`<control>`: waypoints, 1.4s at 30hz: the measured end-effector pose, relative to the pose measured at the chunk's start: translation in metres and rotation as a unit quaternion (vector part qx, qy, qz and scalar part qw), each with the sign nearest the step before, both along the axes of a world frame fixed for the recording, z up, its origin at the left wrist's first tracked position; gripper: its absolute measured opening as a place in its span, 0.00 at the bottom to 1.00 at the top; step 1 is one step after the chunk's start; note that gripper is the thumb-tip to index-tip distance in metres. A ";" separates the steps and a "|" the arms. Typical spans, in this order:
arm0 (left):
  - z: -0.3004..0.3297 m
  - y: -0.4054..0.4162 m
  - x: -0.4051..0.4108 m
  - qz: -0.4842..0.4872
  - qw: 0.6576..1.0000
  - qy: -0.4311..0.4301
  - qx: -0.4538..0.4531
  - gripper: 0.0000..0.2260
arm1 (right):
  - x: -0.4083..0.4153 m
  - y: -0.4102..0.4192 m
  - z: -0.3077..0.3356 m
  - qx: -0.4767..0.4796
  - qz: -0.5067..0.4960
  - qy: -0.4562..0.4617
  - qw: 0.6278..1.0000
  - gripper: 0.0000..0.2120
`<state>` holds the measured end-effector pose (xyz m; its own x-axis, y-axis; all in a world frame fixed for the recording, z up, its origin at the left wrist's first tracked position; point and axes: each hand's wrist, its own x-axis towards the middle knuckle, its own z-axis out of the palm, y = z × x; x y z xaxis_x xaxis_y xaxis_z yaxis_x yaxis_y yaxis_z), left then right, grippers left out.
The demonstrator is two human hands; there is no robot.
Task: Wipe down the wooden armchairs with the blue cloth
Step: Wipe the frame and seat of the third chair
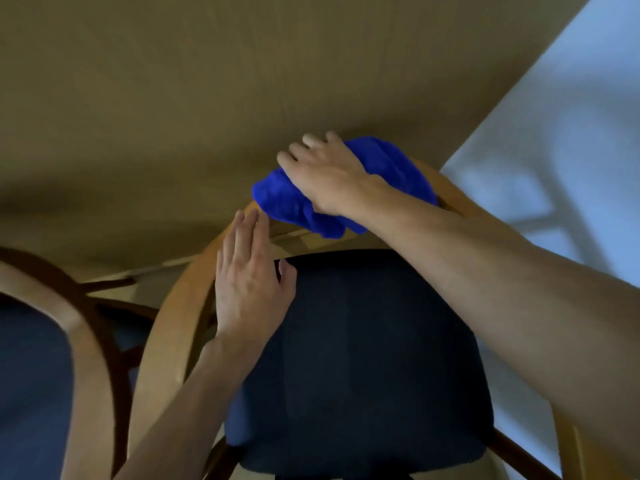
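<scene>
The right hand (329,174) lies palm-down on a crumpled bright blue cloth (346,188), fingers (311,142) stretched nearly straight and slightly apart, pressing the cloth onto the curved light-wood top rail of the wooden armchair (173,320) with the dark navy padded seat (360,358), just at the edge of the tan wood-grain tabletop (207,98). The left hand (251,275) rests flat on the rail's left bend, fingers straight and close together, holding nothing. A second wooden armchair (83,327) stands beside, at the left.

Both forearms are bare, without sleeves, rings or watch.
</scene>
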<state>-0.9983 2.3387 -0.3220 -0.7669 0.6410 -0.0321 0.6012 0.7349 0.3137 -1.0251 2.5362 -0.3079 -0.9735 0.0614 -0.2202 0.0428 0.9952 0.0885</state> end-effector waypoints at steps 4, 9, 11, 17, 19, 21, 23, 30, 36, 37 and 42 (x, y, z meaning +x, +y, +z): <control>-0.004 -0.024 -0.006 0.030 0.999 -0.013 -0.011 0.30 | -0.023 -0.040 -0.007 0.042 0.031 -0.050 0.997 0.30; -0.010 -0.031 0.001 0.050 0.998 -0.021 -0.013 0.30 | -0.028 -0.076 -0.023 0.039 0.097 -0.037 0.994 0.30; -0.014 -0.035 0.004 0.059 0.998 -0.026 0.007 0.30 | -0.015 -0.074 -0.025 0.001 0.096 0.004 0.995 0.37; -0.039 -0.052 0.007 0.264 0.909 -0.297 0.129 0.25 | 0.053 -0.027 -0.018 -0.207 -0.047 0.202 0.956 0.31; -0.049 -0.046 0.003 0.349 0.803 -0.433 0.213 0.32 | 0.077 -0.012 -0.017 -0.212 -0.123 0.326 0.913 0.11; -0.057 -0.035 -0.002 0.355 0.766 -0.475 0.248 0.36 | 0.092 -0.004 -0.022 -0.204 -0.227 0.322 0.896 0.09; -0.063 -0.027 -0.005 0.335 0.770 -0.478 0.258 0.32 | 0.097 0.000 -0.033 -0.230 -0.349 0.198 0.887 0.19; -0.055 -0.025 -0.014 0.291 0.710 -0.510 0.389 0.10 | 0.097 -0.029 -0.059 -0.486 -0.339 0.107 0.799 0.20; -0.034 -0.044 -0.013 0.266 0.670 -0.547 0.425 0.12 | 0.085 -0.033 -0.054 -0.691 -0.404 0.076 0.595 0.29; -0.032 -0.048 -0.013 0.260 0.664 -0.558 0.425 0.12 | 0.087 -0.033 -0.054 -0.702 -0.404 0.051 0.584 0.27; -0.032 -0.072 0.006 0.244 0.659 -0.601 0.381 0.16 | 0.126 -0.037 -0.062 -0.756 -0.405 -0.018 0.515 0.24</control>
<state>-0.9926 2.2664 -0.3538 -0.6021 0.5080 -0.6160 -0.6675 0.1032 0.7375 -0.8988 2.4994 -0.3703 -0.7569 0.1764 -0.6293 0.5229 -0.4141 -0.7450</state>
